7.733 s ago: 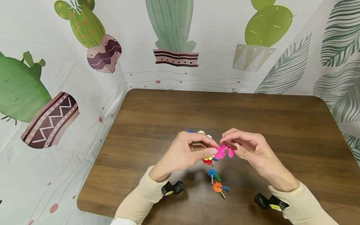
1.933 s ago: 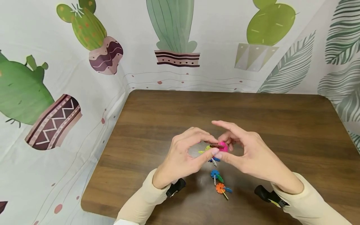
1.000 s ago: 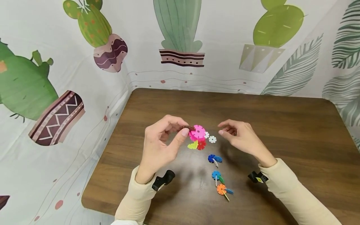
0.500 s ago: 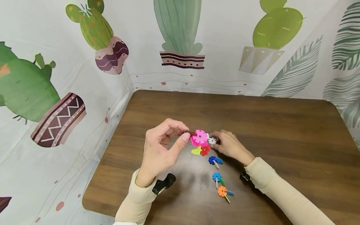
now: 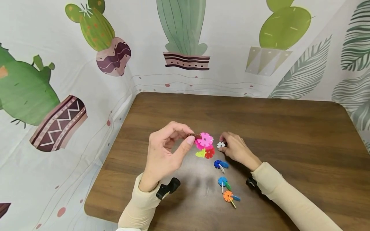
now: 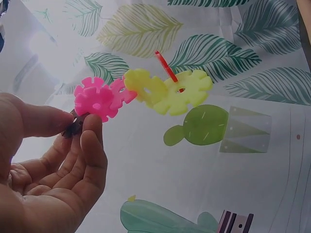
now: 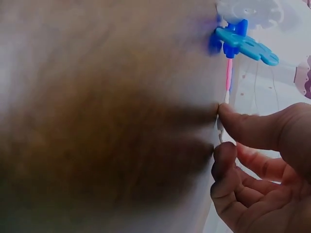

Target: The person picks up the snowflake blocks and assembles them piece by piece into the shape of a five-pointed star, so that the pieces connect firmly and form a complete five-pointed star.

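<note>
My left hand (image 5: 166, 150) pinches a brown notched plastic disc (image 6: 74, 127) between thumb and fingers, raised above the table. Joined to that disc are pink snowflake discs (image 5: 206, 140), followed by yellow discs (image 6: 189, 92) and a red one (image 5: 209, 153), seen edge-on in the left wrist view. To the right, at the tabletop, thumb and index finger of my right hand (image 5: 238, 150) grip a white snowflake disc (image 5: 221, 145) by its edges. The right wrist view shows this disc only as a thin edge.
On the wooden table (image 5: 144, 138) lie small joined disc pieces in a line: a dark blue cluster (image 5: 218, 164), a blue one with green (image 5: 222, 181), and an orange one (image 5: 227, 196). A cactus-print cloth (image 5: 138, 48) hangs behind the table.
The brown disc is now joined to the pink ones and held by my left hand alone. My right hand has released them, reached the white disc and shifted it slightly right.
</note>
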A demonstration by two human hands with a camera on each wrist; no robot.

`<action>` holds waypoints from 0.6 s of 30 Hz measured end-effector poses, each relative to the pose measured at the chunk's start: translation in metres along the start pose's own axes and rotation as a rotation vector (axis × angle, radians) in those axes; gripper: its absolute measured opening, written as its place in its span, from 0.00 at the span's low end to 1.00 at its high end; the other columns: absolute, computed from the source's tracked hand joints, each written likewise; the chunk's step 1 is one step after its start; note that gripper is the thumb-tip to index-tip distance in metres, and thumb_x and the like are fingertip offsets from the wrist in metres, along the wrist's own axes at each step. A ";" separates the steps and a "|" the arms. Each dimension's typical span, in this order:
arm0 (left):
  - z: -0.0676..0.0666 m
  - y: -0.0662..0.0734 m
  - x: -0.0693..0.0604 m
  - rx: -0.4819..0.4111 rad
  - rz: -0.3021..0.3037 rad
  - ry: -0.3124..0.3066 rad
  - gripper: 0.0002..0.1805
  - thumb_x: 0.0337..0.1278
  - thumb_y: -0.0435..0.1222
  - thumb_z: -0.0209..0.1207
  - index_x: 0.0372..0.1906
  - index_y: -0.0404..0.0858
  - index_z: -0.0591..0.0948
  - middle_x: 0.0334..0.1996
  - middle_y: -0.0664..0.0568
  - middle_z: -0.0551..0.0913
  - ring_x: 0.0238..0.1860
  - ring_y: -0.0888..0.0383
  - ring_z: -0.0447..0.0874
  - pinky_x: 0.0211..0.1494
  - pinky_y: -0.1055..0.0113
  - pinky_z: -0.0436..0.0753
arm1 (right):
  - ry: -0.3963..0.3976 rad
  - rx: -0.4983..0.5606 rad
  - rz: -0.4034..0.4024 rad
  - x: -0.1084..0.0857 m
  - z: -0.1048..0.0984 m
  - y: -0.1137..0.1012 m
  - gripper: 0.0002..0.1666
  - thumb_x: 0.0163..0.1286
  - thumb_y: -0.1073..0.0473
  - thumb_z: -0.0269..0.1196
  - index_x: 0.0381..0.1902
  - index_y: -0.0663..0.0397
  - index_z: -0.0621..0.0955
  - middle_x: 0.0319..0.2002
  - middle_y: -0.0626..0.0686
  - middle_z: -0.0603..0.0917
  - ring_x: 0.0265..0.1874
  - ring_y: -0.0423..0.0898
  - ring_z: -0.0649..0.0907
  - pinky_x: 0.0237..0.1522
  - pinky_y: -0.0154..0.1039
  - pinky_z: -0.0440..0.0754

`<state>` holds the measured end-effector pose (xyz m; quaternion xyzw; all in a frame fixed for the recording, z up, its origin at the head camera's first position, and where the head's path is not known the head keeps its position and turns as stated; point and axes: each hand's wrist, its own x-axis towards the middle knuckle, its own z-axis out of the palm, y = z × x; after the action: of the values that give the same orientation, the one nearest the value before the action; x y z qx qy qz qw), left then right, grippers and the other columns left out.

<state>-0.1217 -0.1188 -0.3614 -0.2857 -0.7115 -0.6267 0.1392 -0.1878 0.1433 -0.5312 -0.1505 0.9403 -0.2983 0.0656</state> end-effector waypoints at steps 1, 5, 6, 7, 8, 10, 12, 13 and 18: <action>0.000 0.000 0.000 0.001 -0.001 0.001 0.08 0.62 0.21 0.67 0.43 0.33 0.85 0.36 0.43 0.89 0.36 0.59 0.88 0.48 0.68 0.92 | 0.003 0.006 0.005 0.000 0.000 0.000 0.15 0.67 0.63 0.76 0.46 0.59 0.82 0.37 0.56 0.84 0.32 0.49 0.78 0.38 0.45 0.81; 0.000 -0.001 0.000 0.006 -0.003 0.001 0.09 0.62 0.21 0.68 0.43 0.34 0.85 0.36 0.45 0.89 0.36 0.59 0.88 0.47 0.69 0.91 | 0.025 0.034 0.008 -0.002 -0.002 0.002 0.12 0.69 0.65 0.74 0.45 0.57 0.82 0.33 0.53 0.84 0.28 0.47 0.76 0.33 0.40 0.74; 0.000 -0.001 0.000 0.004 -0.002 0.000 0.09 0.62 0.21 0.68 0.43 0.34 0.85 0.36 0.45 0.89 0.36 0.59 0.88 0.47 0.69 0.91 | 0.031 0.043 0.006 -0.003 -0.002 0.003 0.11 0.69 0.66 0.73 0.45 0.57 0.82 0.32 0.52 0.84 0.27 0.46 0.76 0.32 0.39 0.74; 0.000 -0.001 0.000 0.002 -0.002 -0.001 0.09 0.62 0.21 0.68 0.43 0.34 0.85 0.36 0.45 0.89 0.36 0.58 0.88 0.47 0.69 0.91 | 0.038 0.052 0.004 -0.004 -0.003 0.003 0.10 0.70 0.66 0.72 0.44 0.57 0.82 0.31 0.52 0.84 0.27 0.46 0.76 0.32 0.39 0.74; 0.000 -0.002 0.000 0.002 0.001 -0.002 0.09 0.62 0.21 0.68 0.44 0.34 0.85 0.36 0.44 0.89 0.35 0.58 0.88 0.46 0.69 0.91 | 0.046 0.062 0.000 -0.006 -0.004 0.004 0.09 0.70 0.66 0.72 0.44 0.57 0.82 0.31 0.52 0.85 0.27 0.45 0.77 0.32 0.38 0.74; 0.000 -0.003 0.000 0.003 0.001 -0.006 0.09 0.62 0.21 0.68 0.44 0.33 0.85 0.36 0.44 0.88 0.35 0.58 0.87 0.46 0.69 0.91 | 0.068 0.082 -0.009 -0.009 -0.008 0.003 0.07 0.70 0.67 0.72 0.43 0.57 0.84 0.31 0.51 0.86 0.27 0.44 0.78 0.32 0.37 0.76; 0.001 -0.005 0.001 0.005 -0.003 -0.011 0.09 0.62 0.22 0.68 0.44 0.33 0.85 0.36 0.44 0.88 0.35 0.58 0.87 0.46 0.69 0.91 | 0.090 0.109 -0.014 -0.014 -0.014 0.000 0.07 0.70 0.67 0.72 0.43 0.58 0.85 0.31 0.51 0.87 0.27 0.42 0.79 0.31 0.36 0.78; 0.001 -0.006 0.001 0.009 -0.009 -0.012 0.08 0.63 0.22 0.68 0.44 0.34 0.85 0.36 0.44 0.88 0.35 0.59 0.87 0.46 0.69 0.91 | 0.102 0.124 -0.015 -0.017 -0.019 -0.003 0.07 0.70 0.66 0.72 0.44 0.58 0.85 0.31 0.52 0.88 0.27 0.42 0.79 0.30 0.35 0.78; 0.002 -0.012 0.004 0.013 -0.050 -0.024 0.07 0.65 0.24 0.68 0.44 0.36 0.85 0.36 0.47 0.89 0.34 0.58 0.87 0.45 0.68 0.91 | 0.195 0.175 -0.026 -0.032 -0.047 -0.019 0.06 0.71 0.63 0.73 0.43 0.57 0.87 0.29 0.51 0.88 0.23 0.40 0.78 0.24 0.33 0.77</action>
<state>-0.1313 -0.1166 -0.3689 -0.2745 -0.7241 -0.6219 0.1167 -0.1633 0.1639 -0.4806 -0.1267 0.9106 -0.3931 -0.0171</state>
